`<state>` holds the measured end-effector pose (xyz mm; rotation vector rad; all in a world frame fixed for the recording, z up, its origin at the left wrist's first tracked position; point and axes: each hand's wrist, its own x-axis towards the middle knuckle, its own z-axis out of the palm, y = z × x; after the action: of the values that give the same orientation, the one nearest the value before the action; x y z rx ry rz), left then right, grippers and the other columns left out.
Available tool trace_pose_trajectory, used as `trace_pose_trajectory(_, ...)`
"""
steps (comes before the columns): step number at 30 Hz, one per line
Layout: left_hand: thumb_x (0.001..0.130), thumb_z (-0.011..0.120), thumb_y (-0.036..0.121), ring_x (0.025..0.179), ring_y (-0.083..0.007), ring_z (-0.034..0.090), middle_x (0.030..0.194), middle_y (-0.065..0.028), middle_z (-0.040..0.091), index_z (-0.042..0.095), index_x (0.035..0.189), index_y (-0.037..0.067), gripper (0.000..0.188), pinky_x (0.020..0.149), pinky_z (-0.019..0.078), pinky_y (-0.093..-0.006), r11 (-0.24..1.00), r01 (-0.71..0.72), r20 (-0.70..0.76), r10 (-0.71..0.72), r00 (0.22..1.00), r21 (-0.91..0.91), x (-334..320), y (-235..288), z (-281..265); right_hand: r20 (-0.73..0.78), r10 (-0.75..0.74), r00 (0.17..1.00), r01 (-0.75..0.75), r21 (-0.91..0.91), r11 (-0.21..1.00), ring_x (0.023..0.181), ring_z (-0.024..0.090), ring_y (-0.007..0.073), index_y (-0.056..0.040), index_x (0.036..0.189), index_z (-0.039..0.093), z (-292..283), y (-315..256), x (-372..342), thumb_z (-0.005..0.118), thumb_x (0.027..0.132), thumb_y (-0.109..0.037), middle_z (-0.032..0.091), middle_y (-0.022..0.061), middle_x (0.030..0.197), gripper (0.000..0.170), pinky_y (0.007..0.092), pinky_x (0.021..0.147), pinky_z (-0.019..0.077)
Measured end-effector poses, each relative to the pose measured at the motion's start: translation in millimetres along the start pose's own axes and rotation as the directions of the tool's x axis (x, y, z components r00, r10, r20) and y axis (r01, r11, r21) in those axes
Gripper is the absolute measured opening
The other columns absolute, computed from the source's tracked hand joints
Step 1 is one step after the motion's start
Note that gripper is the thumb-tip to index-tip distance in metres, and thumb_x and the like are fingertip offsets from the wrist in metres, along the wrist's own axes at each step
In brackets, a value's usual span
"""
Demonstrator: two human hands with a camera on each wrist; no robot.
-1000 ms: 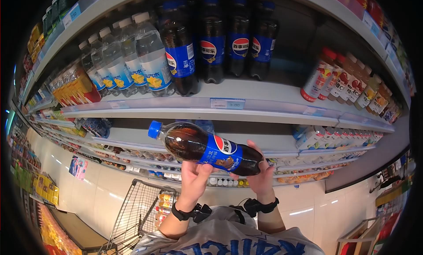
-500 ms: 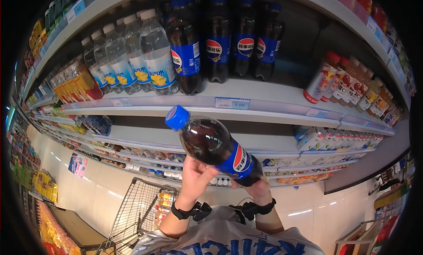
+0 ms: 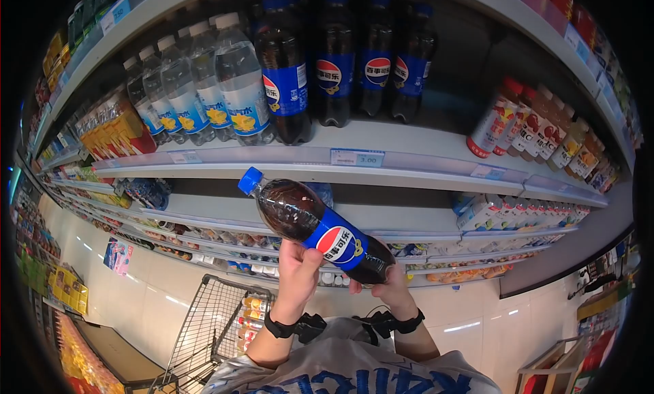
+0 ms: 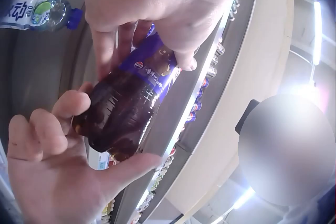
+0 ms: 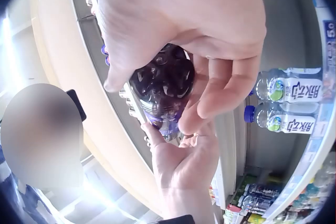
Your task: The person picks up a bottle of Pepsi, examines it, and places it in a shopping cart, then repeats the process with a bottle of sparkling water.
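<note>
Before the pale shelf (image 3: 436, 169), my left hand (image 3: 298, 275) grips the tilted, dark plastic bottle with blue cap and label (image 3: 340, 245); my right hand (image 3: 396, 293) cups its base, best lightly, for smooth turning.

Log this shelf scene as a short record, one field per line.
Held item: cola bottle, tilted, blue cap on
Left hand: grips it around the label
Right hand: grips it at the base
Upper shelf: clear bottles, standing colas, red-capped bottles
Price tag: 3.00
Cart: packaged goods inside
</note>
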<state>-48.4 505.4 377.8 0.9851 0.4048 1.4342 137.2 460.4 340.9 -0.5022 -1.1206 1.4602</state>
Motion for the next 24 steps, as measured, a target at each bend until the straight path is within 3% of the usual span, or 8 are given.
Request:
trace_pose_trajectory(2,0.085,0.071,0.047,0.112,-0.0202,0.059,0.126,-0.0089,0.057,0.039,0.136,0.002,0.075,0.095,0.0477,-0.0373,1.0,-0.003,-0.007,0.003,1.0,0.013,-1.4,1.9,2.5,0.078,0.036,0.996,-0.036,-0.007,0.999,0.092,0.067,0.024,-0.0036,0.143,0.033,-7.1,8.8,-2.1,0.079,0.078,-0.043,0.063,0.0175,0.113,0.089,0.0336,0.073,0.0566)
trace_pose_trajectory(4,0.084,0.074,0.043,0.108,-0.0178,0.06,0.122,-0.0083,0.059,0.041,0.134,0.002,0.073,0.091,0.0485,-0.0334,0.999,-0.038,-0.023,0.038,0.999,0.003,-1.1,3.3,5.1,0.222,0.01,0.975,-0.07,0.262,0.962,0.08,0.067,0.0223,-0.0012,0.142,0.035,-5.1,10.0,0.8,0.055,0.08,-0.074,0.068,0.017,0.098,0.098,0.032,0.066,0.0536)
trace_pose_trajectory(8,0.083,0.077,0.036,0.102,-0.0151,0.061,0.116,-0.0085,0.062,0.047,0.131,0.0,0.067,0.085,0.0501,-0.0296,0.996,0.014,0.147,-0.027,0.989,0.088,-0.6,10.6,-8.1,0.097,0.084,0.992,-0.093,0.091,0.991,0.083,0.067,0.0264,0.001,0.141,0.035,0.4,13.1,-0.4,0.025,0.074,-0.092,0.064,0.0221,0.106,0.114,0.0377,0.065,0.0539)
trace_pose_trajectory(14,0.087,0.073,0.027,0.102,-0.0142,0.062,0.117,-0.0095,0.062,0.045,0.133,0.0,0.06,0.083,0.0517,-0.028,0.995,0.068,0.126,-0.076,0.989,0.072,2.5,18.7,4.2,-0.035,-0.063,0.997,0.069,0.206,0.976,0.096,0.065,0.0314,0.0003,0.144,0.03,-2.6,20.1,-3.0,0.049,0.082,-0.076,0.055,0.0238,0.124,0.1,0.0394,0.07,0.0554)
trace_pose_trajectory(16,0.09,0.069,0.021,0.102,-0.0133,0.061,0.117,-0.0093,0.06,0.04,0.135,0.0,0.057,0.083,0.0508,-0.0271,0.994,0.111,0.041,-0.11,0.993,-0.022,5.7,24.9,15.3,-0.097,-0.128,0.987,0.141,0.149,0.979,0.104,0.063,0.0339,-0.0012,0.145,0.027,8.8,11.7,-0.8,0.069,0.083,-0.053,0.052,0.0208,0.13,0.092,0.0421,0.082,0.056)
trace_pose_trajectory(20,0.091,0.068,0.02,0.099,-0.0119,0.061,0.114,-0.0081,0.061,0.04,0.134,0.001,0.054,0.084,0.0499,-0.0264,0.997,0.021,0.049,-0.025,0.999,0.067,7.4,14.0,13.7,-0.165,-0.073,0.984,0.088,0.085,0.993,0.112,0.06,0.0334,-0.002,0.146,0.026,21.2,-4.1,1.4,0.079,0.079,-0.036,0.047,0.0182,0.135,0.091,0.0435,0.089,0.0545)
trace_pose_trajectory(22,0.092,0.068,0.021,0.098,-0.0109,0.061,0.111,-0.007,0.063,0.041,0.133,0.002,0.053,0.085,0.0495,-0.0263,0.996,0.0,0.05,-0.004,0.999,0.092,6.4,12.3,10.1,-0.076,-0.106,0.991,0.104,-0.032,0.994,0.128,0.048,0.0282,-0.0038,0.146,0.028,13.0,-2.2,1.8,0.081,0.075,-0.007,0.038,0.013,0.144,0.089,0.041,0.098,0.0496)
trace_pose_trajectory(24,0.091,0.069,0.022,0.097,-0.0106,0.061,0.11,-0.0063,0.063,0.041,0.132,0.002,0.053,0.084,0.0494,-0.026,0.996,0.02,0.036,-0.024,0.999,0.083,6.4,14.0,9.9,-0.073,-0.115,0.991,0.111,-0.056,0.992,0.124,0.052,0.0268,-0.0032,0.145,0.028,15.2,-3.5,3.6,0.08,0.078,-0.015,0.041,0.0132,0.142,0.086,0.0395,0.095,0.051)
